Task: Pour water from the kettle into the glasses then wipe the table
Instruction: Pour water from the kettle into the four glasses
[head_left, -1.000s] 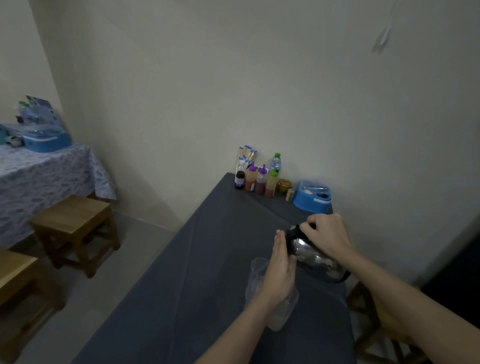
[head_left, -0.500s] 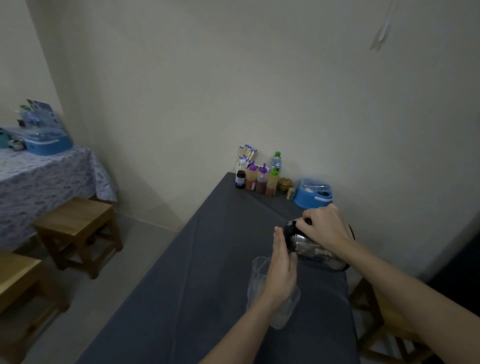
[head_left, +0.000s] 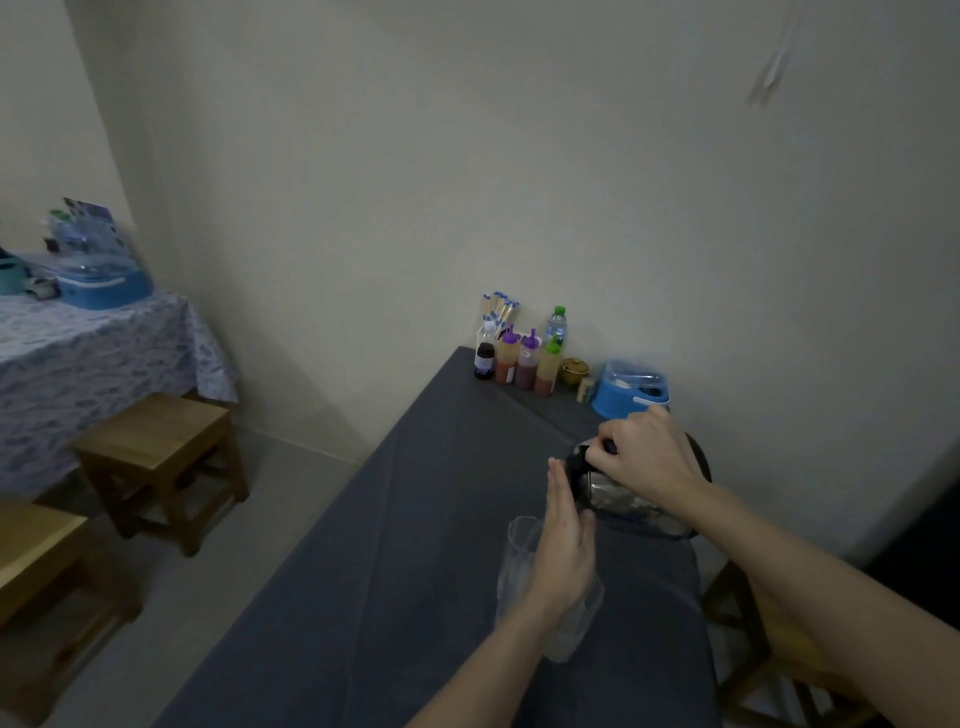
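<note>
One kettle (head_left: 615, 500) beneath right fingers (head_left: 619, 446)

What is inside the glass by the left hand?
Nothing can be made out through the exposed edge of the glass. The left hand lies flat against it and covers most of it, so any water level is hidden.

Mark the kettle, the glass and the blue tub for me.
kettle (head_left: 613, 496): head view, shiny steel side.
glass (head_left: 517, 551): head view, upper wall near rim.
blue tub (head_left: 618, 402): head view, front wall.
</note>
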